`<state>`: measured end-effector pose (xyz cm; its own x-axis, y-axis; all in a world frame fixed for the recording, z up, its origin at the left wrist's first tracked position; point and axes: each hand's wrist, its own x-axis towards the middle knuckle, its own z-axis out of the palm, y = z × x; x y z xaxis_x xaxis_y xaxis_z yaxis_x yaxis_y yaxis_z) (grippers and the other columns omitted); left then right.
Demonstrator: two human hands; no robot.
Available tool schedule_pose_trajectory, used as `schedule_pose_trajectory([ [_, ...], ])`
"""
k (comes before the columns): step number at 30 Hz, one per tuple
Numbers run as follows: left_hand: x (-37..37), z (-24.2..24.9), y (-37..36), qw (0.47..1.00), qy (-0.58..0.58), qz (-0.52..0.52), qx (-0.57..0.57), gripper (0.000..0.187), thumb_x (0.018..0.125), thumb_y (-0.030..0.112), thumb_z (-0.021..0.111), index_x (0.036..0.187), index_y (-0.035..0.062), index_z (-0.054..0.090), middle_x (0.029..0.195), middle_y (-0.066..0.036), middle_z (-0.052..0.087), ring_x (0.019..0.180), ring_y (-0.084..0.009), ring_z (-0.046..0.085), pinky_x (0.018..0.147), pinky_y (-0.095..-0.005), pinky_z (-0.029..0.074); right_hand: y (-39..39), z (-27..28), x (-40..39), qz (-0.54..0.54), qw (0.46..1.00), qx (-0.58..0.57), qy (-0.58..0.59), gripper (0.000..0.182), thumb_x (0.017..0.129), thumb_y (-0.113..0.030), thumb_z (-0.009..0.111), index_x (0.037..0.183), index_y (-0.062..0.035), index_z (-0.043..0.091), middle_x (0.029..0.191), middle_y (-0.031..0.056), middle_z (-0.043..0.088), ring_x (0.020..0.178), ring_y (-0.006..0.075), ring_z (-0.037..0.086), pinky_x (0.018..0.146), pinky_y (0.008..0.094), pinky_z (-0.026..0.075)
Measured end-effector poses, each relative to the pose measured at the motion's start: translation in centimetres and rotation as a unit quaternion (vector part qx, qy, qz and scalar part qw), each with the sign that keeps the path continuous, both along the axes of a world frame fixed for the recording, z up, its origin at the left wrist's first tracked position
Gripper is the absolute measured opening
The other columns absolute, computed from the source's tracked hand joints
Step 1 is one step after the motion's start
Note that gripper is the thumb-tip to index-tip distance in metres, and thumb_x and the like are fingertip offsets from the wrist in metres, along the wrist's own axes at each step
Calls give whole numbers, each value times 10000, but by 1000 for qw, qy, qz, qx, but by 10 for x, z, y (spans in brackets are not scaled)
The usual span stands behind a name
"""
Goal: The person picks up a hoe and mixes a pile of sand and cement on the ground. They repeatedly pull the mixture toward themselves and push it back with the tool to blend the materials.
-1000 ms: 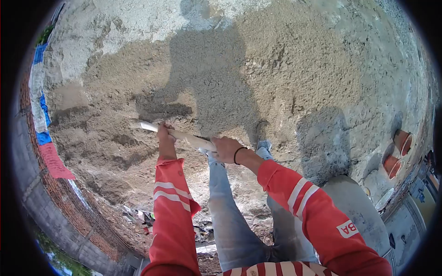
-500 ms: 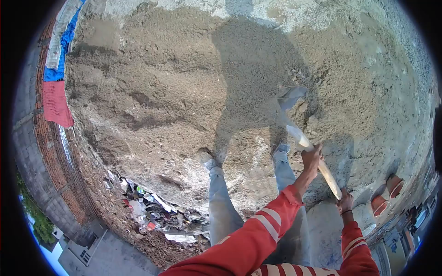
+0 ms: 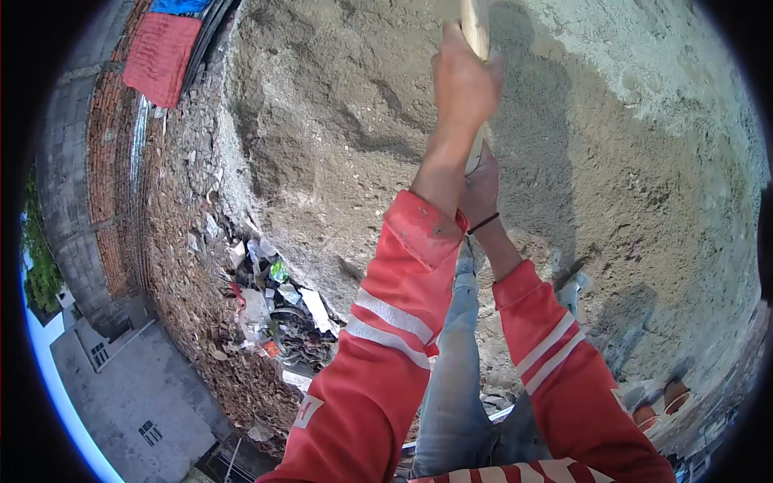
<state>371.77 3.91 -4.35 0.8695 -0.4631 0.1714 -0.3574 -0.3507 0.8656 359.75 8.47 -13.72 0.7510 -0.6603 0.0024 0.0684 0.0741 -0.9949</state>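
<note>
A pale wooden handle (image 3: 475, 28) runs up out of the top of the view, so the tool's head is out of sight. My left hand (image 3: 467, 80) is closed round the handle near the top centre. Just below it, my right hand (image 3: 481, 181), with a dark band at the wrist, grips the lower end of the same handle. Both arms reach forward in red sleeves with pale stripes. Under them lies a broad spread of grey-brown sandy material (image 3: 346, 121), rough and uneven.
Mixed litter (image 3: 282, 306) lies among broken rubble (image 3: 189, 298) at the lower left. A brick wall (image 3: 103, 153) and a red sheet (image 3: 163, 58) are at the left. Two reddish buckets (image 3: 675, 396) stand at the lower right. Paler gravelly material (image 3: 636, 56) covers the upper right.
Both hands and the handle have swung up and to the left. My hands are closer together. The tool's metal head has left the view, which has also turned.
</note>
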Motion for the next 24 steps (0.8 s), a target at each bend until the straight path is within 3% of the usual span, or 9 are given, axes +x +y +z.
schedule_pose_trajectory([
  [3,-25,-93,115,980,94,61,163,430,773,77,632,1133,-37,426,857,-276,617,801,-437,635,699,-476,515,103,-65,-9,37,982,183,16,259,806,4,602,1061,6,557,901,53,660,818,100,590,722,277,477],
  [7,-132,-246,258,918,188,132,325,386,771,192,654,995,-55,460,791,-250,596,666,-384,635,611,-434,514,215,-135,-119,113,914,234,311,274,803,-165,649,996,21,593,876,148,683,815,217,666,716,337,506],
  [8,-150,-271,275,906,213,142,338,392,767,197,654,979,-69,458,781,-250,597,634,-374,637,580,-419,518,214,-141,-131,116,914,233,310,274,803,-165,649,996,21,593,876,148,683,815,217,666,716,337,506],
  [12,-157,-283,258,887,270,159,339,362,778,179,642,957,-80,463,747,-207,600,568,-310,625,505,-402,504,186,-141,-142,193,854,264,405,307,782,-211,653,970,23,591,842,160,680,813,261,673,711,367,510],
  [14,-140,-249,229,842,452,188,224,404,759,170,669,1000,-59,440,678,-202,601,596,-309,642,545,-407,524,166,-138,-139,201,871,190,405,295,780,-212,644,953,21,588,826,148,676,801,256,667,705,378,504],
  [15,-137,-264,226,836,490,186,164,306,782,141,658,947,-36,471,604,-121,557,482,-202,573,430,-338,472,161,-151,-138,201,881,148,402,271,765,-197,638,914,25,595,733,141,655,665,229,656,608,363,505],
  [16,-130,-255,210,840,482,180,171,306,782,141,658,947,-36,471,604,-121,557,482,-202,573,430,-338,472,139,-139,-129,195,885,154,394,271,765,-197,638,914,25,595,733,141,655,665,229,656,608,363,505],
  [18,-123,-227,171,792,572,205,57,125,871,127,551,920,15,525,659,-49,495,504,-157,504,433,-284,436,78,-94,-115,193,841,368,346,147,767,-116,652,822,-6,570,562,55,542,446,132,525,394,285,405],
  [24,-131,-272,99,747,602,280,32,143,892,145,494,1008,67,517,652,-58,469,566,-182,481,536,-315,489,-29,-105,-189,264,820,328,389,172,715,-130,680,801,1,607,578,69,560,463,134,543,404,290,404],
])
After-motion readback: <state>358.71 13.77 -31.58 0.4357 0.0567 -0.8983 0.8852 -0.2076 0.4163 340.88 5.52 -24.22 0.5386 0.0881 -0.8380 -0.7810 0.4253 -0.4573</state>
